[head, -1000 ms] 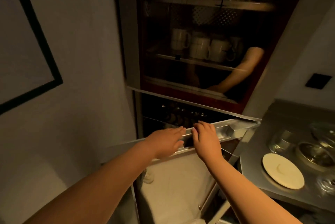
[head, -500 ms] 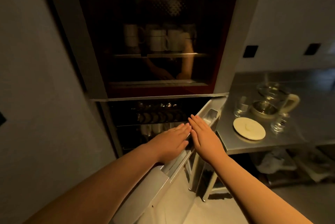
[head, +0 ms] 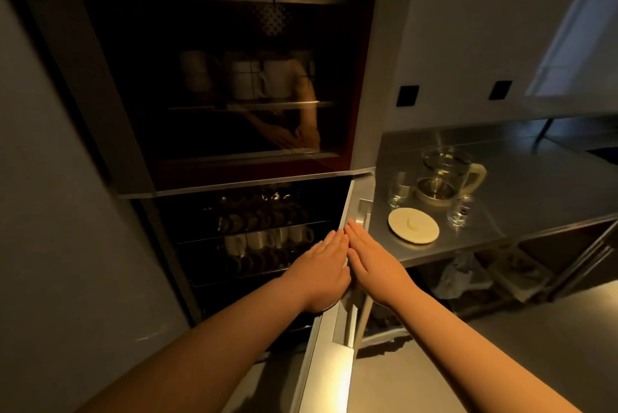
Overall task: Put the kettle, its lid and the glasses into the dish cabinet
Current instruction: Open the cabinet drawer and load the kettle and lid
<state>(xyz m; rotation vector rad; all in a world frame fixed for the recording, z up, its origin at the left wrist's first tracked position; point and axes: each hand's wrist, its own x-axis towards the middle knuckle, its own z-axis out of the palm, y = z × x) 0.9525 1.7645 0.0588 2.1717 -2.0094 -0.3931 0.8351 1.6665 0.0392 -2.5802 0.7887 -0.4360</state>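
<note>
Your left hand point(head: 326, 260) and right hand point(head: 374, 262) lay flat, fingers straight, grasping nothing, on the dish cabinet's open door point(head: 337, 359). The kettle point(head: 441, 178) sat on the desk point(head: 541, 192) at about 2 o'clock from your hands, the lid point(head: 413, 224) in front of it, glasses point(head: 398, 189) on both sides. Kettle looked like glass: fragile, slick, so take its handle. The lid probably lifts by its center knob; hard to tell in the dim view.

Both hands flat, side by side

Two bare forearms reach forward from the bottom edge. The left hand point(head: 326, 260) and the right hand point(head: 369, 259) lie palm-down with fingers straight and together, their inner edges just beside each other, fingertips pointing away. Neither holds anything.
</note>
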